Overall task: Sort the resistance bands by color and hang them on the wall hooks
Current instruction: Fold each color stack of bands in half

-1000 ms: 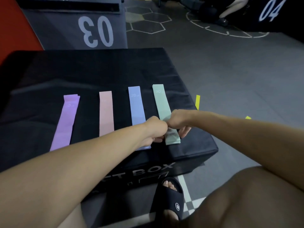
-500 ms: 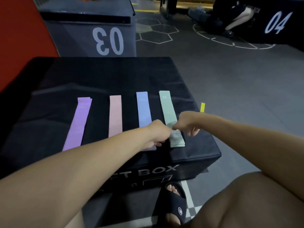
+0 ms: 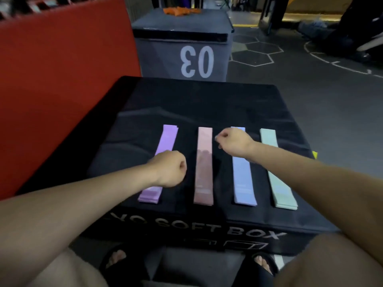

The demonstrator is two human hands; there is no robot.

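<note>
Four flat resistance band stacks lie side by side on a black soft box (image 3: 207,104): purple (image 3: 167,139), pink (image 3: 204,166), blue (image 3: 242,179) and mint green (image 3: 275,170). My left hand (image 3: 169,168) hovers as a closed fist over the middle of the purple bands, holding nothing. My right hand (image 3: 232,143) is loosely curled above the far end of the blue bands, next to the pink ones, and grips nothing. No wall hooks are in view.
A grey box marked 03 (image 3: 186,48) stands behind the soft box, with orange items (image 3: 181,10) on top. A red padded block (image 3: 62,79) rises at the left. Dark gym floor with painted hexagons lies to the right. My sandalled feet sit under the box's front edge.
Both hands have left the near end of the green bands and moved left. The left hand now sits over the purple bands, the right over the blue. The camera view has shifted too.
</note>
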